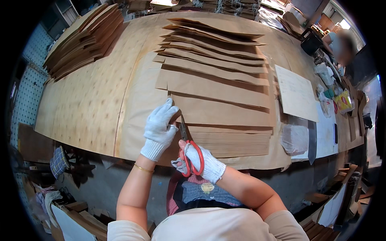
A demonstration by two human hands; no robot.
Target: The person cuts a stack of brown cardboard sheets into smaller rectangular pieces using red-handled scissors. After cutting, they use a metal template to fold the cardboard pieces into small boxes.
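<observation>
Right fingers (177, 163) partly behind scissor handles (201, 160); co-worker's head (345, 47) blurred

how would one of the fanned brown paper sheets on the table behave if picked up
The brown paper sheets look thin-edged, so one would probably feel light. It would likely sag or flex, as the far ones curve in waves.

Paper sheets (219, 107) lie on the table (84, 108), right of a stack (86, 40).
</observation>
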